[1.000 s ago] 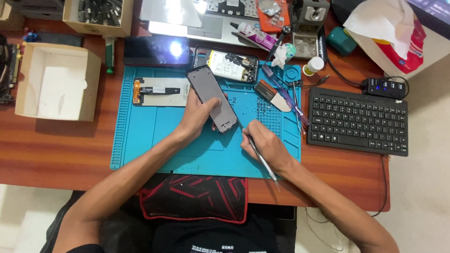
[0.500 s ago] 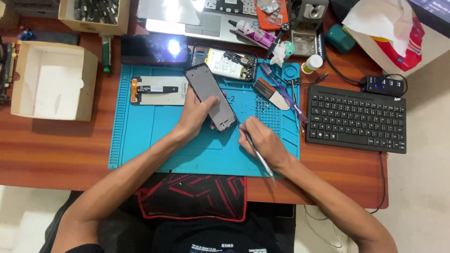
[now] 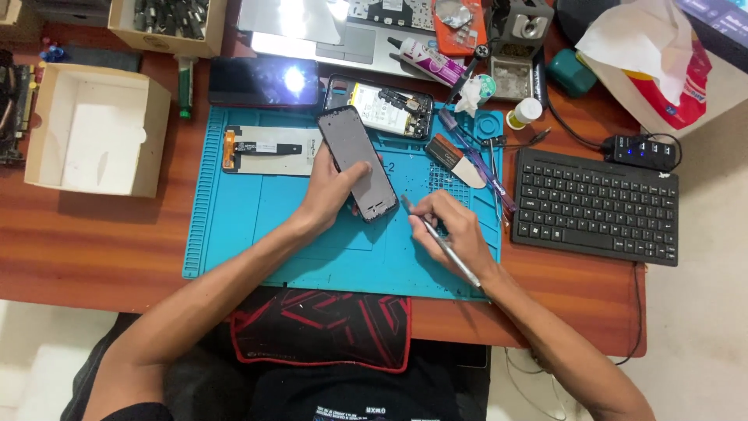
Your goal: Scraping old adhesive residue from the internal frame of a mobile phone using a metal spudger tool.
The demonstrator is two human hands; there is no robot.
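Dark rectangular phone screen panel (image 3: 357,162) lies tilted on the blue silicone work mat (image 3: 234,226), left hand (image 3: 331,195) fingers curled around it; right hand (image 3: 452,234) pinches a slim metal tool (image 3: 444,243).

We see a black keyboard (image 3: 596,205) right of the blue mat (image 3: 234,226), an open white box (image 3: 95,129) at left, and an opened phone (image 3: 380,106) above.

Both forearms bare to above elbow, no sleeves visible. Left hand (image 3: 331,195), right hand (image 3: 452,234): no gloves, rings, watch. Black shirt at near edge, small pale print on chest.
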